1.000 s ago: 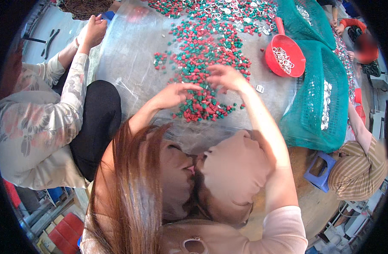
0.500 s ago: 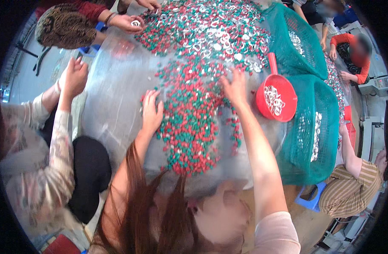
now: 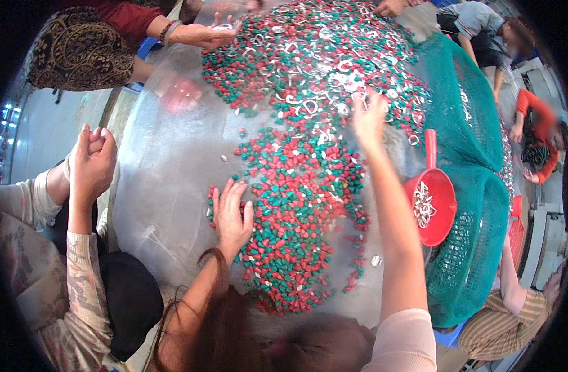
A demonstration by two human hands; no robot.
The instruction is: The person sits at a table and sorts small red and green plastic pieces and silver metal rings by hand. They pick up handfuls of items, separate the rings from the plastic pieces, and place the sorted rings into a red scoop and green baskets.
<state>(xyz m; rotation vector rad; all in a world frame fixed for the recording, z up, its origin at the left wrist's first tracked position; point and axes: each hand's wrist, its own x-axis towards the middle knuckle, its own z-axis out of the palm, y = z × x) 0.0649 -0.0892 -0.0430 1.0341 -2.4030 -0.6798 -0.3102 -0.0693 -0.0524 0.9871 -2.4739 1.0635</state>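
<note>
Right hand (image 3: 370, 121) moved along the away-pointing pile (image 3: 290, 242), fingers' hold unclear; left hand (image 3: 232, 217) outspread.

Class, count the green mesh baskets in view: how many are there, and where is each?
2. The far basket is along the grey table's right side; the near basket adjoins it, beside the red scoop. Others may be hidden.

Left hand (image 3: 232, 217) beside red-and-green pieces (image 3: 290, 239), right hand (image 3: 370, 121) at white rings (image 3: 346, 81)
</note>
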